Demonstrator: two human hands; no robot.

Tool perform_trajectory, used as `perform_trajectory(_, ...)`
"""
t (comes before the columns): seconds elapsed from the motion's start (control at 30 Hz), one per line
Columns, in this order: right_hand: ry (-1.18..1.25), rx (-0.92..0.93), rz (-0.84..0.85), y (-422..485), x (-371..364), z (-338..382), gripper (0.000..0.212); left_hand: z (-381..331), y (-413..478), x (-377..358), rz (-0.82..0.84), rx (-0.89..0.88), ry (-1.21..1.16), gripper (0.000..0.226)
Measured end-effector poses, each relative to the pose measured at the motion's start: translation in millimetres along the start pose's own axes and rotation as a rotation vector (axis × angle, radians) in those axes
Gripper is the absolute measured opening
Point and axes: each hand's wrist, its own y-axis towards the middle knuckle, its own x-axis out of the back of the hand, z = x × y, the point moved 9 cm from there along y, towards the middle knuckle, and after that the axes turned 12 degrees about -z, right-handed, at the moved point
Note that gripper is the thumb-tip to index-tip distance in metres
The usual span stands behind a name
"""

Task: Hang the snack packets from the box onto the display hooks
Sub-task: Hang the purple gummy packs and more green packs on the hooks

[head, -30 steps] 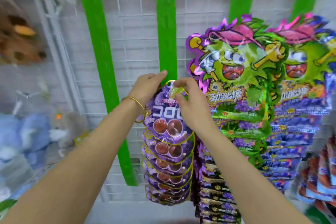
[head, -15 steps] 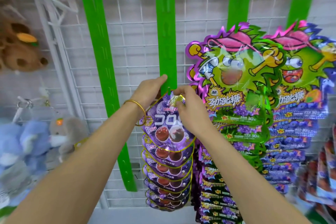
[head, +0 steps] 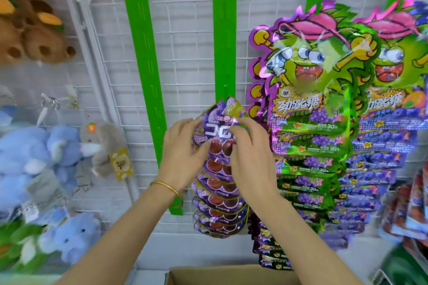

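Since half a second ago, both hands have slid down from the top of the packet to its sides, and the view has dipped so that the box now shows at the bottom edge.

The left hand grips the left edge of the purple foil snack packet, thumb on the printed front and fingers curled round the side. The right hand holds the packet's right side, fingers bent over the front; its thumb is hidden. The packet's peaked top sits against the long green plastic hanging strip, just under a small tab. Whether the hole is fully caught on that tab cannot be told. Beneath it a column of matching purple packets overlaps down the strip. Shiny green monster-print packets hang just beside it on the right, all on the white wire grid panel.

The step in hand looks like seating and straightening a packet that is just hung. The next move likely calls for letting go gently, so the packet stays on its tab. The person would then reach down into the open brown cardboard box, whose contents are out of sight, and carry the next packet up to the next free tab above.
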Motion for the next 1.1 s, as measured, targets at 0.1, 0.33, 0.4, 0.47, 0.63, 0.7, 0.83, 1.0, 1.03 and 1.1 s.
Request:
perform_trajectory(0.1, 0.175, -0.039, 0.095, -60, -2, -4, 0.034, 22, -59, 6, -0.081, 0.040, -0.042, 0.053)
perform_trajectory(0.33, 0.128, -0.475, 0.929, -328, -56, -56, 0.034, 123, -213, -24, 0.176, 0.326, 0.045, 0.053)
perform_trajectory(0.4, 0.102, -0.613, 1.142, -401, -64, -60, 0.033, 142, -244, -34, 0.276, 0.424, 0.037, 0.046)
perform_trajectory(0.47, 0.118, -0.727, 1.297, -456, -70, -55, 0.031, 152, -258, -46, 0.367, 0.473, 0.048, 0.045)
perform_trajectory(0.63, -0.150, -0.679, 1.561, -540, -78, -35, 0.014, 166, -258, -58, 0.395, 0.498, 0.007, 0.036)
perform_trajectory(0.7, -0.246, -0.659, 1.557, -548, -80, -33, 0.013, 174, -258, -58, 0.369, 0.491, 0.029, 0.028)
perform_trajectory(0.83, -0.054, -0.810, 1.549, -544, -83, -29, 0.029, 188, -268, -65, 0.400, 0.587, -0.013, 0.024)
perform_trajectory(1.0, 0.478, -1.154, 1.414, -477, -67, -19, 0.024, 183, -292, -88, 0.671, 0.646, -0.139, 0.025)
perform_trajectory(1.03, 0.546, -1.204, 1.415, -463, -62, -20, 0.014, 175, -300, -93, 0.774, 0.633, -0.158, 0.030)
perform_trajectory(1.1, 0.611, -1.202, 1.387, -433, -57, -28, 0.013, 163, -316, -102, 0.935, 0.585, -0.161, 0.042)
